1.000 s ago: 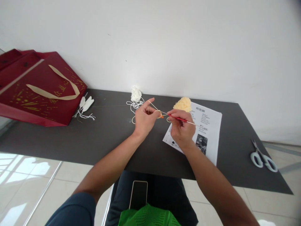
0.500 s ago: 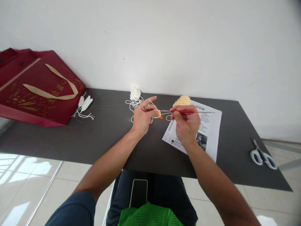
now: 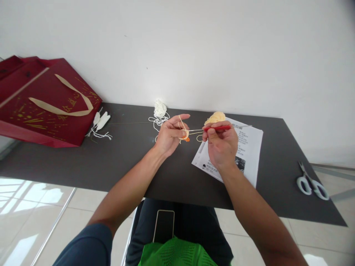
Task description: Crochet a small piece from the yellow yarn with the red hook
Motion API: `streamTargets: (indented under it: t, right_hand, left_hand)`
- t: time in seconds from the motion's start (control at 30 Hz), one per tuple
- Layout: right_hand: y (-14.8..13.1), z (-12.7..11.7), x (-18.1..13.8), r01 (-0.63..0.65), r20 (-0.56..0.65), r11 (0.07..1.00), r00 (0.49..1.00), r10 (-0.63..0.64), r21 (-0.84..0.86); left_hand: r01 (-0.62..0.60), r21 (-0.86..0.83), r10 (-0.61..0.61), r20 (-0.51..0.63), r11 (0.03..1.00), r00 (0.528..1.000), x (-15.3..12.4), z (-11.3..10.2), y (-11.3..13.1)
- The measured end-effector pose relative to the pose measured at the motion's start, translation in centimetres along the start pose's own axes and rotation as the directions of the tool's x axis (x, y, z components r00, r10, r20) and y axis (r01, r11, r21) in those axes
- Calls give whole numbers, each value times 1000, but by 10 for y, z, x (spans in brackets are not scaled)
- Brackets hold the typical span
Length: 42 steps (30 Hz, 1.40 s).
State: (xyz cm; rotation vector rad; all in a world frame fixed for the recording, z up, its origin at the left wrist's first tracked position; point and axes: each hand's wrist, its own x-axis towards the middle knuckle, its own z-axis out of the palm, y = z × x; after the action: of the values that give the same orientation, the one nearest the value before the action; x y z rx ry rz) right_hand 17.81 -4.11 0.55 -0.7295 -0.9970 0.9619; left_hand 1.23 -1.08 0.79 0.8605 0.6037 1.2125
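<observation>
Crocheting seems the step here, left hand (image 3: pixel 168 136) pinching a yellow piece (image 3: pixel 183 136), right hand (image 3: pixel 223 144) at its three o'clock gripping a red hook (image 3: pixel 220 128), the next pull likely needing taut yarn (image 3: pixel 182 122).

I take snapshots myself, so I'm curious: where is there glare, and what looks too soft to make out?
Head view: bright glare on the floor tiles, lower left; head view: much small print on the paper sheet is blurred; head view: stitches in the yellow piece at the left hand are unreadable.
</observation>
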Motion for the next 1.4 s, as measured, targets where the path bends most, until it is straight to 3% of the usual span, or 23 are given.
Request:
streamTargets:
  t: [0.2,0.37,0.5,0.73,0.9,1.13,1.27,1.33,1.4]
  right_hand:
    - [10,-1,-2,-143,-24,988,989,145,53]
    - [6,14,-8,-293,-118,937,941,318,192]
    - [3,20,-10,-297,-151,931,931,332,213]
    - [7,22,-11,-276,-153,942,940,307,192]
    - [11,21,-12,-235,-145,960,955,257,152]
    - [14,19,-15,-136,-136,991,982,134,0]
    - [12,18,-23,24,-101,963,993,-53,-267]
    - [12,16,-27,161,-36,895,981,-193,-416]
    - [14,13,-30,344,99,789,934,-344,-509]
  left_hand:
    - [-159,185,167,-26,970,986,-3,2,-8]
    - [-156,272,187,-94,950,978,-4,4,-17]
    - [-170,276,216,-145,946,965,-3,3,-17]
    - [-177,237,212,-134,955,968,0,6,-13]
    - [-172,323,225,-134,931,965,-1,5,-13]
    - [-194,269,234,-126,944,964,-3,5,-10]
    - [-174,208,203,-127,962,971,-3,5,-9]
    - [-145,131,163,-144,981,976,-2,5,-9]
    - [-96,48,103,-178,994,979,-1,5,-8]
